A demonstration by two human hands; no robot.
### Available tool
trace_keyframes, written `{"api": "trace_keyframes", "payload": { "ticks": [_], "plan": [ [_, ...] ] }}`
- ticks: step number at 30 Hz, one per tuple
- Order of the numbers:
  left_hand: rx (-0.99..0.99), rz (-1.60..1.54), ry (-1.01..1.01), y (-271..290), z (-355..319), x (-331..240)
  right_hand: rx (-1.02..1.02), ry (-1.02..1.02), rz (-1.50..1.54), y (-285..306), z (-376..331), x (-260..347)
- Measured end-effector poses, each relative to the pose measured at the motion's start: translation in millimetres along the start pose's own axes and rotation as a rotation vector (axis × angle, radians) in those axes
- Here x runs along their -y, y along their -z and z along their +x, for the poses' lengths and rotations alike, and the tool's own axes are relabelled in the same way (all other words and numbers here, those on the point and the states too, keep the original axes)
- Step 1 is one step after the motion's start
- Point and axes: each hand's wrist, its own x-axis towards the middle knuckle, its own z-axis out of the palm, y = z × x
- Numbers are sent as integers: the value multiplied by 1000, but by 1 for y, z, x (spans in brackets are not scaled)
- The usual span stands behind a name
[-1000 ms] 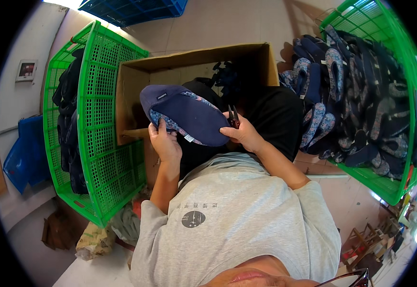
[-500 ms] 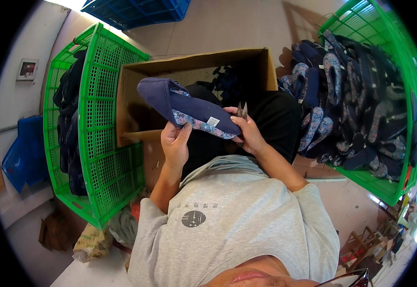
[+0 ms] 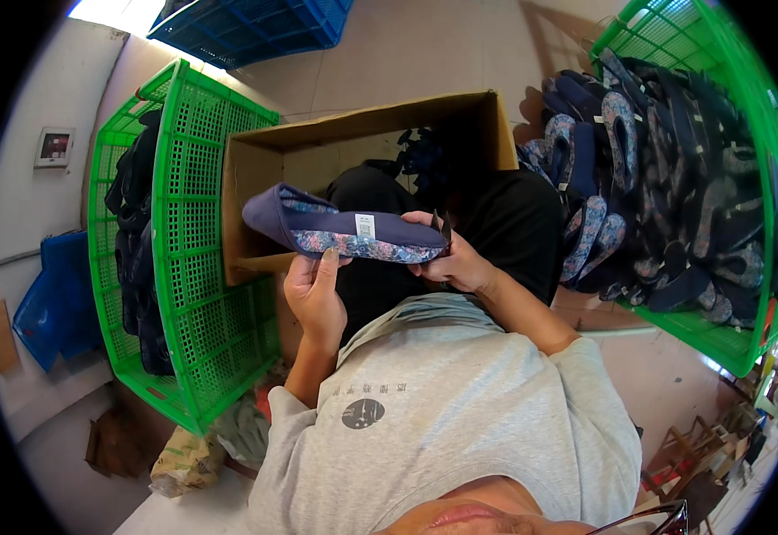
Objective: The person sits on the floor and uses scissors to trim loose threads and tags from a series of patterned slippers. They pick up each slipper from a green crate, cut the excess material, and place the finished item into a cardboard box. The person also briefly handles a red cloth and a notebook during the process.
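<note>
Here's the navy slipper (image 3: 331,236), held level over the lap, just before the near side of the cardboard box (image 3: 246,187). Its left end rises into a navy cap lined with blue-and-pink floral cloth, and that same print runs along the side facing the body. The left hand (image 3: 318,287) pinches that floral edge, thumb on top; the right hand (image 3: 460,266) grips the other end, with a dark pointed tool (image 3: 443,227) poking up beside its fingers. The tool's handle is hidden in the grip, and whether its blades are parted I can't tell. The slipper's underside is out of sight, as are most of the left fingers. Up on top, a white tag (image 3: 365,226) carries small dark print, too fine to make out. On the grey shirt (image 3: 478,401), a round dark emblem sits beside a row of small characters.
</note>
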Motion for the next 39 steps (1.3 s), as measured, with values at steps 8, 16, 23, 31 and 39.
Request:
{"api": "trace_keyframes", "payload": {
  "ticks": [8,16,23,31,39],
  "plan": [
    [131,956,-392,-7,1,-46,-203,-9,-14,6,3,-11],
    [535,968,-997,-50,33,-60,-257,-49,-61,3,4,-9],
    [794,975,-914,-67,44,-54,-303,-76,-79,3,2,-8],
    [861,1100,-785,-77,40,-56,-275,-59,-49,7,2,-11],
    [767,920,-621,-84,47,-43,-302,-67,-128,3,-2,0]
  ]
}}
